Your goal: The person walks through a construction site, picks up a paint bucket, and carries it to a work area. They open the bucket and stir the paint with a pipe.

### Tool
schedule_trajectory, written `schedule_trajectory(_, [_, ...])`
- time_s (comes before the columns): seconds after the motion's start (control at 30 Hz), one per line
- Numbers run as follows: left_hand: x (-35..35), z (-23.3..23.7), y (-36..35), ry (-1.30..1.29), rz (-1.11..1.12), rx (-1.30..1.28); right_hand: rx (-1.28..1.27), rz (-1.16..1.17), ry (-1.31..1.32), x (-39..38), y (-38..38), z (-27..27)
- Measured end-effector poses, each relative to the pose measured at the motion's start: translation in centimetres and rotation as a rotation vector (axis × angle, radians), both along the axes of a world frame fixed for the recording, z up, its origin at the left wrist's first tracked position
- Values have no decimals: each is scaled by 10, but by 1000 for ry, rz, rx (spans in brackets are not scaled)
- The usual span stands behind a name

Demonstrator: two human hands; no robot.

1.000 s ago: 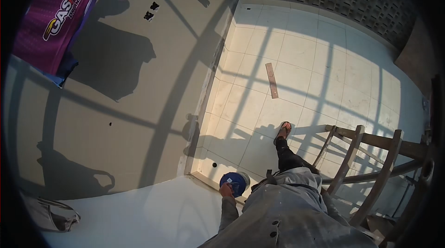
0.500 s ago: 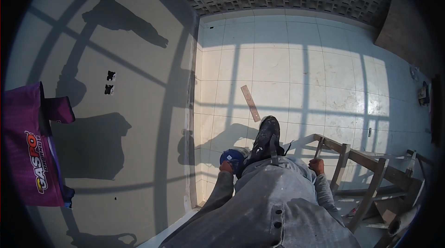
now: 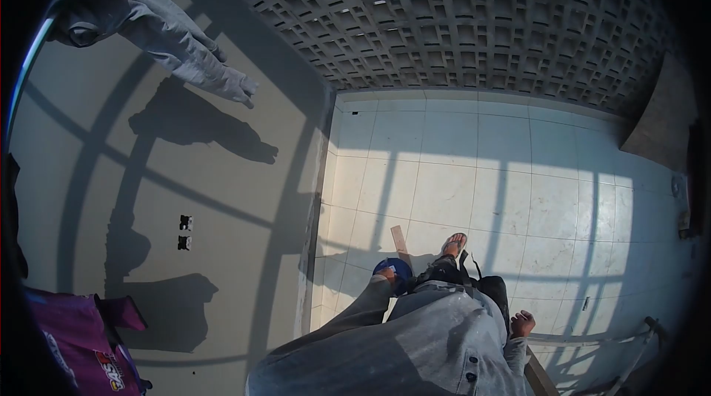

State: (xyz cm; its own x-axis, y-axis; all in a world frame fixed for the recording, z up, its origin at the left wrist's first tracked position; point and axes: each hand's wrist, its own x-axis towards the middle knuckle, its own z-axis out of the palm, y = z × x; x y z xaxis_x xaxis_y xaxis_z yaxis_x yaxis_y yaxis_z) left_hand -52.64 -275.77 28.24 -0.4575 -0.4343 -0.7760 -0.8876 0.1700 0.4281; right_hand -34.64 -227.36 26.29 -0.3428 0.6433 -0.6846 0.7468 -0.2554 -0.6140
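My left hand (image 3: 386, 274) is closed on a round blue object (image 3: 401, 271) beside my left leg, low over the tiles. What exactly this object is cannot be made out. Out to the right of my body, my right hand (image 3: 522, 323) hangs above the floor with its fingers curled and nothing visible in them. A wooden frame (image 3: 542, 375) stands just below that hand, apart from it. On the floor near the blue object lies a thin wooden strip (image 3: 400, 241). My sandalled foot (image 3: 454, 244) is forward on the tiles.
A plastered wall (image 3: 222, 196) with two sockets (image 3: 185, 233) rises at the left. A purple bag (image 3: 81, 337) and a grey garment (image 3: 178, 48) hang along it. Ahead stands a perforated block wall (image 3: 459, 25), with a brown board (image 3: 661, 118) leaning at the right.
The view has shifted forward, showing more block wall and the garment. My right hand has come off the wooden frame. A foot has stepped forward; my left hand still holds the blue object.
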Motion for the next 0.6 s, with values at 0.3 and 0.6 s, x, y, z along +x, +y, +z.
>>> schedule_trajectory(0.3, [-207,-8,129,39,-272,-91,-20,-693,217,-63,38,32])
schedule_trajectory(0.6, [-386,-9,374,147,-443,204,226,176,-346,15,28,-74])
